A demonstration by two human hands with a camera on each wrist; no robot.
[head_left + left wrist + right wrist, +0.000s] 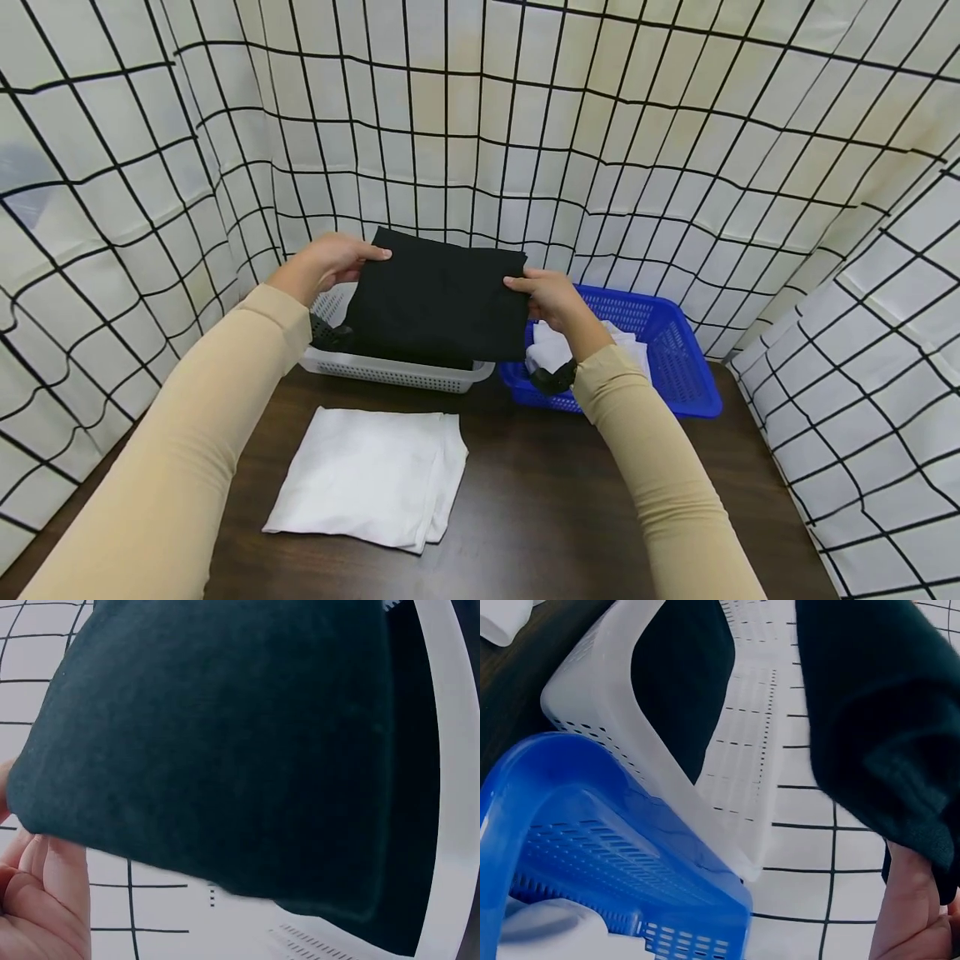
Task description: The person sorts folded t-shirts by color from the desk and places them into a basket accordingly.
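Note:
A folded black cloth (442, 300) is held up by its two upper corners above the white basket (397, 374). My left hand (337, 258) pinches its left corner, thumb on the near face. At the right edge, my right hand (551, 293) pinches the cloth the same way. Seen from the left wrist, the cloth (210, 750) fills most of the view, the left hand (49, 892) at its edge. Inside the white basket lies more black fabric (686, 682), visible in the right wrist view. The right hand (915, 907) shows there beneath a drooping fold.
A folded white cloth (367, 475) lies on the dark wooden table (540, 500) in front of the white basket. The blue basket (678, 358) to the right holds white cloth (551, 346). Black wire grid panels (480, 117) backed by white sheeting stand around the table.

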